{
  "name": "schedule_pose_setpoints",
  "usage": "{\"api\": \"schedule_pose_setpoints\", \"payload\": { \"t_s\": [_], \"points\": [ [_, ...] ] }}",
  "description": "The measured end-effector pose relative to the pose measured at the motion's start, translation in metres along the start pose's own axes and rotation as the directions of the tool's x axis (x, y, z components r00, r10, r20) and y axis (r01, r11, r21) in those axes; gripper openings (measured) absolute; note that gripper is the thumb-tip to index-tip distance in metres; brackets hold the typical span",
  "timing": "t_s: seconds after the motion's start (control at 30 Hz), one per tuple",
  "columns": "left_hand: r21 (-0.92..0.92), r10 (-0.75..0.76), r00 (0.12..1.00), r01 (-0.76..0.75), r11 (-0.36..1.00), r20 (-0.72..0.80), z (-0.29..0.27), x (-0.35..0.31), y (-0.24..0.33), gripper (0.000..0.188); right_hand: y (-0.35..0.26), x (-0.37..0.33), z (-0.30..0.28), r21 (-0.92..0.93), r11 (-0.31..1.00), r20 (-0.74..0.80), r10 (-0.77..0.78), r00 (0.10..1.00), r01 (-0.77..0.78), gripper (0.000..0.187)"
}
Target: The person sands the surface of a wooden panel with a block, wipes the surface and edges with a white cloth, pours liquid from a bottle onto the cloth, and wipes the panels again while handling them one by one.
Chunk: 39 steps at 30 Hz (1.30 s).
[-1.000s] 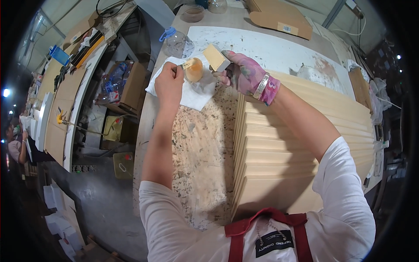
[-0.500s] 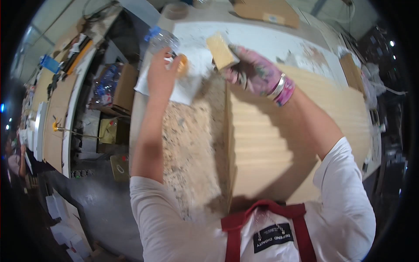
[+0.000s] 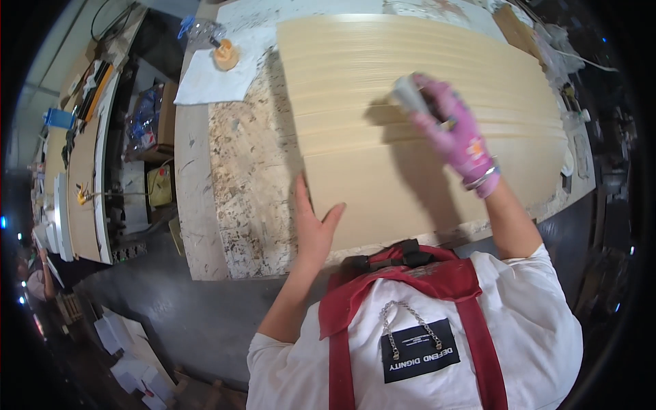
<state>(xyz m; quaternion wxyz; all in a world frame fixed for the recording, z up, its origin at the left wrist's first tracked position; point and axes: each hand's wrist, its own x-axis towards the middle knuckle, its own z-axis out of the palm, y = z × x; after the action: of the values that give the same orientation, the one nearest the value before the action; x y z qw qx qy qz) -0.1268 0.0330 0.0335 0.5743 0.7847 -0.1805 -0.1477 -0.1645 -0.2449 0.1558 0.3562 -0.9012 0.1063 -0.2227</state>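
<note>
A large cream panel [image 3: 383, 198] with wavy ridges across its far part lies in front of me. My bare left hand [image 3: 316, 229] is at its near left edge, thumb spread over the top and fingers stretched along the side. My right hand [image 3: 451, 130], in a pink flowered glove, grips a small pale sponge-like block [image 3: 410, 94] over the panel's ridged part. The hand is slightly blurred, and I cannot tell whether the block touches the surface. Both cast shadow on the panel.
The panel rests on a paint-spattered table [image 3: 249, 184]. At its far left are a white cloth [image 3: 212, 85], an open orange-filled tub [image 3: 226, 56] and a clear bottle [image 3: 205, 31] with a blue cap. Shelving [image 3: 92, 157] stands to the left; clear plastic wrapping [image 3: 550, 51] lies far right.
My left hand has left the tub and come back to the panel's near left edge. My right hand has carried the block from beyond the panel to over its surface.
</note>
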Motion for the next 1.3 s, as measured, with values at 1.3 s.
{"api": "schedule_pose_setpoints", "payload": {
  "t_s": [1.3],
  "points": [
    [0.684, 0.668, 0.623, -0.692, 0.229, 0.406, 0.265, -0.017, 0.082, 0.040, 0.251, -0.088, -0.293, -0.556, 0.819, -0.129, -0.255, 0.958, 0.143, 0.041]
  ]
}}
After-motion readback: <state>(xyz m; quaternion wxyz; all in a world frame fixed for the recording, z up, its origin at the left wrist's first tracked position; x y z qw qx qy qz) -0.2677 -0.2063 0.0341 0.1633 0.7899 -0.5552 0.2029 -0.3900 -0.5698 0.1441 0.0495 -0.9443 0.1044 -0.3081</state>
